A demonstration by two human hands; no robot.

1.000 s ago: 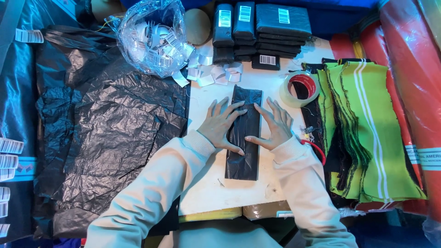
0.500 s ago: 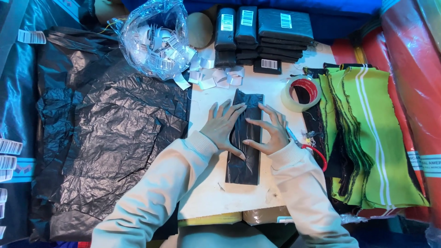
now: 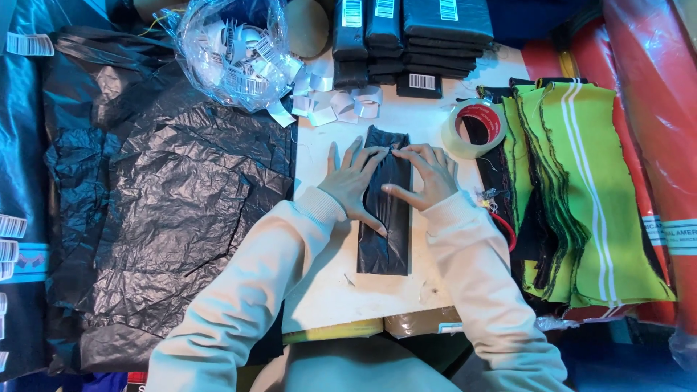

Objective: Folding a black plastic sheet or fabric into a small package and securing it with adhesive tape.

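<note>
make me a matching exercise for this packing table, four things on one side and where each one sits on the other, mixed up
Things:
1. narrow black plastic packet
2. roll of clear tape
3. clear bag of white barcode labels
4. stack of lime green fabric pieces

Places:
A. far left part of the table, above the crinkled black plastic sheets
B. right side of the table, beside the red rolls
C. middle of the white table, under the left hand and right hand
D. just beyond the right hand, at the top corner of the green fabric

Pairs: 1-C, 2-D, 3-A, 4-B
</note>
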